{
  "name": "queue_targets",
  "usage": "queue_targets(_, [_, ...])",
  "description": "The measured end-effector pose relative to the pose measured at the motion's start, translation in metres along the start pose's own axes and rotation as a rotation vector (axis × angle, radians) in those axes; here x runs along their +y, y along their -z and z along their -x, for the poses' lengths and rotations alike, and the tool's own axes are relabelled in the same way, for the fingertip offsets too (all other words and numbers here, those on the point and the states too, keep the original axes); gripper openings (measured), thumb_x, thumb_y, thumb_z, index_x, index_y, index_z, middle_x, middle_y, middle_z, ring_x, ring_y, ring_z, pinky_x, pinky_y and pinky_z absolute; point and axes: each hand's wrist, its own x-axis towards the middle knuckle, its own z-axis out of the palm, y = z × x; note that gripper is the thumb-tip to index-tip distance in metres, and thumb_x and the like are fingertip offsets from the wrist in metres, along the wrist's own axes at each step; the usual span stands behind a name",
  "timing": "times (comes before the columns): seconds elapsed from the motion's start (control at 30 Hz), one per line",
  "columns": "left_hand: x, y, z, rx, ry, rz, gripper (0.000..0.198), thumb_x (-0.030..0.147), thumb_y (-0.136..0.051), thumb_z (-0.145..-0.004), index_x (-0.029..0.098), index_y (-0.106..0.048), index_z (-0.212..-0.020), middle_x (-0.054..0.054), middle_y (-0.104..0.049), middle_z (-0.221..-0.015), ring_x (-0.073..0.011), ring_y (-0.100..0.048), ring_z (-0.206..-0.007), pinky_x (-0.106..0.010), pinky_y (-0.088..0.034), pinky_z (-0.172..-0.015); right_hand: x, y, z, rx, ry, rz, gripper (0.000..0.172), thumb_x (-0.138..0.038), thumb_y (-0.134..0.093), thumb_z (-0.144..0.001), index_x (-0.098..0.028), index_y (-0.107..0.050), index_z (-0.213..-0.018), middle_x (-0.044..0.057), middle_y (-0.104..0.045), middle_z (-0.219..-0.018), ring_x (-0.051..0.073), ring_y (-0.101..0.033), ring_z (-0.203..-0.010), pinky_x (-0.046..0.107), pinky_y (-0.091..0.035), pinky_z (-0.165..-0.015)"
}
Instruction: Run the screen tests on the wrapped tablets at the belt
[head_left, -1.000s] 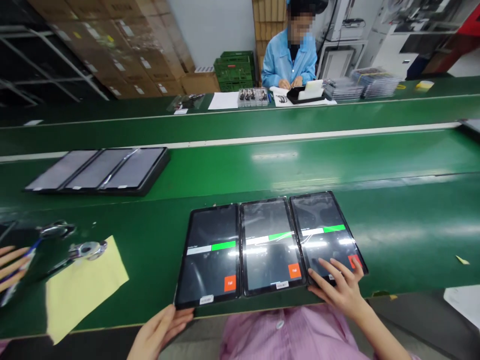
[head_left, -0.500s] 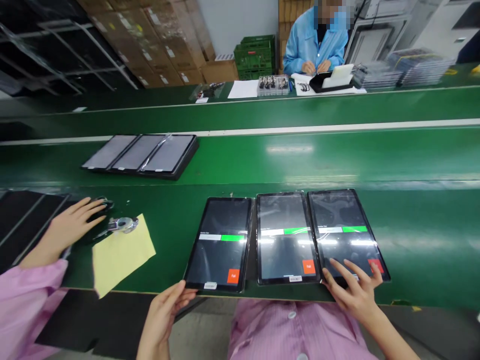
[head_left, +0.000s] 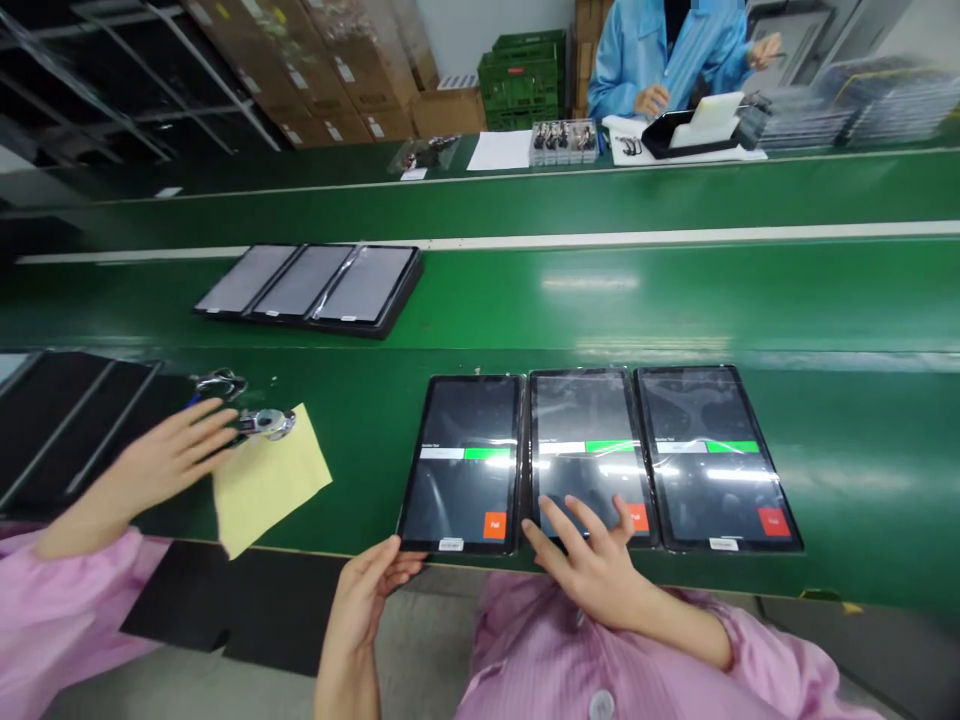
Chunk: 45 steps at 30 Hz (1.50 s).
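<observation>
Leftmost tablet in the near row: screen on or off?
On: the tablet shows a white-and-green bar and an orange-red Fail button.

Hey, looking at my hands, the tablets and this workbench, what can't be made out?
In the head view:
Middle tablet: lower screen partly hidden by your right hand.
Left tablet: label print too small.
Far-right stack: blurred.
Person in blue: head cut off by top edge.

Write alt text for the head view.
Three lit tablets lie in a row on a green bench, the left hand at the left one's lower corner and the right hand over the middle one's lower part. Behind are three grey-screened tablets; at left, a co-worker's hand is near yellow paper.
</observation>
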Motion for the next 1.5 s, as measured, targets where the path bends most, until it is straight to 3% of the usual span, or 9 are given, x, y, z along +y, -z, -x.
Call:
queue_targets(0.1, [0.0,0.002,-0.001,-0.235,0.128,0.112,0.043,0.059,-0.079,-0.056,0.018,-0.071,-0.065,-0.005,-0.074,-0.065,-0.027,-0.071,-0.06,-0.035,-0.06,-0.052,-0.002,-0.005,-0.004,-0.046,-0.049,-0.02,0.017,-0.035,-0.066,-0.093,-0.032,-0.074,-0.108,0.003,-0.068,-0.124,0.027,-0.049,-0.118,0.057,-0.003,-0.117])
queue_targets(0.3, [0.013,0.006,-0.002,-0.328,0.216,0.173,0.041,0.052,-0.083,-0.053,0.015,-0.073,-0.065,-0.006,-0.073,-0.064,-0.0245,-0.071,-0.061,-0.029,-0.057,-0.053,-0.005,-0.006,0.003,-0.059,-0.124,-0.069,0.02,-0.037,-0.065,-0.094,-0.031,-0.074,-0.111,0.007,-0.068,-0.124,0.027,-0.052,-0.115,0.059,-0.005,-0.117])
queue_targets(0.47, [0.02,0.007,-0.003,-0.391,0.254,0.172,0.046,0.056,-0.086,-0.048,0.016,-0.071,-0.065,-0.007,-0.071,-0.057,-0.027,-0.07,-0.056,-0.034,-0.056,-0.051,-0.009,-0.008,0.001,-0.029,-0.092,-0.062,0.018,-0.03,-0.068,-0.091,-0.026,-0.076,-0.107,0.009,-0.068,-0.122,0.028,-0.051,-0.115,0.059,-0.006,-0.116])
queue_targets(0.63, [0.014,0.007,-0.003,-0.356,0.23,0.167,0.053,0.063,-0.085,-0.048,0.018,-0.068,-0.072,-0.01,-0.07,-0.055,-0.0258,-0.069,-0.055,-0.033,-0.054,-0.052,-0.008,-0.011,0.0,-0.03,-0.098,-0.092,0.024,-0.033,-0.077,-0.085,-0.025,-0.075,-0.107,0.009,-0.068,-0.12,0.028,-0.051,-0.114,0.058,-0.004,-0.118])
queue_targets(0.83, [0.008,0.007,-0.007,-0.372,0.187,0.16,0.05,0.061,-0.084,-0.052,0.017,-0.068,-0.07,-0.007,-0.069,-0.054,-0.0268,-0.068,-0.054,-0.035,-0.053,-0.052,0.008,0.007,-0.009,-0.13,-0.101,-0.205,0.059,-0.05,-0.09,-0.069,-0.033,-0.069,-0.122,0.013,-0.056,-0.137,0.035,-0.046,-0.121,0.063,-0.008,-0.115])
queue_targets(1.03, [-0.009,0.004,-0.008,-0.322,0.116,0.166,0.063,0.072,-0.079,-0.053,0.015,-0.066,-0.078,-0.01,-0.069,-0.051,-0.023,-0.066,-0.05,-0.028,-0.048,-0.049,0.061,0.041,0.004,-0.06,-0.019,-0.445,0.037,-0.023,-0.058,-0.098,-0.025,-0.06,-0.135,0.015,-0.056,-0.131,0.031,-0.052,-0.119,0.053,-0.042,-0.101])
queue_targets(1.27, [0.005,0.013,-0.008,-0.403,0.18,0.112,0.074,0.079,-0.079,-0.046,0.013,-0.067,-0.079,-0.012,-0.071,-0.06,-0.0218,-0.066,-0.053,-0.029,-0.049,-0.054,0.118,0.086,0.04,0.084,-0.156,-0.298,0.057,-0.007,-0.057,-0.095,-0.027,-0.049,-0.148,0.01,-0.064,-0.112,0.025,-0.062,-0.097,0.04,-0.05,-0.084])
queue_targets(1.37, [0.008,0.021,-0.013,-0.276,0.108,0.119,0.076,0.083,-0.075,-0.047,0.014,-0.067,-0.078,-0.009,-0.07,-0.062,-0.0186,-0.061,-0.05,-0.029,-0.049,-0.051,0.133,0.097,0.049,0.097,-0.181,-0.161,0.06,-0.006,-0.058,-0.094,-0.028,-0.047,-0.149,0.009,-0.065,-0.107,0.024,-0.063,-0.09,0.038,-0.049,-0.079])
queue_targets(1.5, [-0.002,0.02,-0.022,-0.081,-0.168,0.211,0.065,0.072,-0.083,-0.047,0.019,-0.061,-0.076,-0.002,-0.064,-0.068,-0.0149,-0.058,-0.054,-0.027,-0.049,-0.051,0.149,0.101,0.06,0.1,-0.228,-0.038,0.054,-0.008,-0.058,-0.095,-0.027,-0.051,-0.146,0.009,-0.066,-0.102,0.024,-0.064,-0.085,0.037,-0.047,-0.074])
